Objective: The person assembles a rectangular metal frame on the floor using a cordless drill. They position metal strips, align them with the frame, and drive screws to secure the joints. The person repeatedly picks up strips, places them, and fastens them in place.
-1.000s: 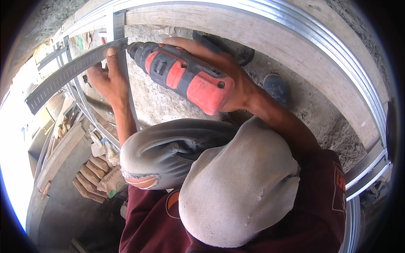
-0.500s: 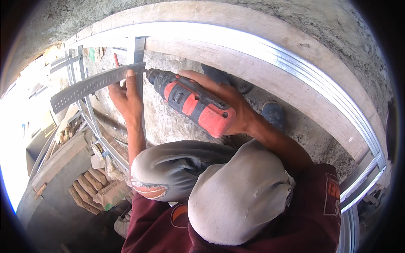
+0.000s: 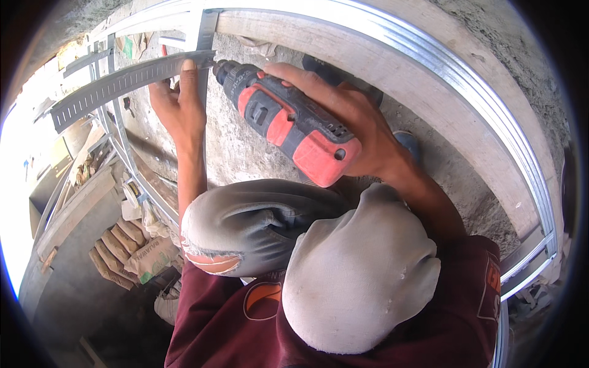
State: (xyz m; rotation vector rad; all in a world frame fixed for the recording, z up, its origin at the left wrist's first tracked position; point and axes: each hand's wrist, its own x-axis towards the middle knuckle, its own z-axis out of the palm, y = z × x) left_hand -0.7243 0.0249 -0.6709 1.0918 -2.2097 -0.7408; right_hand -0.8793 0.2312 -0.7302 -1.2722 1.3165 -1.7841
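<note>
My right hand [image 3: 353,113] is wrapped round a red and black cordless drill [image 3: 279,119]. The drill's chuck points up and left at the right end of a grey slotted metal strip [image 3: 116,86]; its bit is too small to make out. My left hand [image 3: 182,101] pinches that end of the strip, thumb on top and fingers underneath. There the strip lies across a narrow metal stud [image 3: 207,30], which runs down past my left wrist. The strip's other end reaches out to the left.
A shiny metal channel [image 3: 392,46] curves along a wooden board [image 3: 343,67] on the far side and right. My bent knees [image 3: 245,227] are below my hands. Paper sacks [image 3: 153,257] lie at lower left, near a wooden plank [image 3: 73,214]. A shoe [image 3: 406,144] shows beyond my right forearm.
The whole view has shifted, so hands, strip and drill appear higher in the picture. The drill's chuck stays at the strip's end, and both hands keep their grip.
</note>
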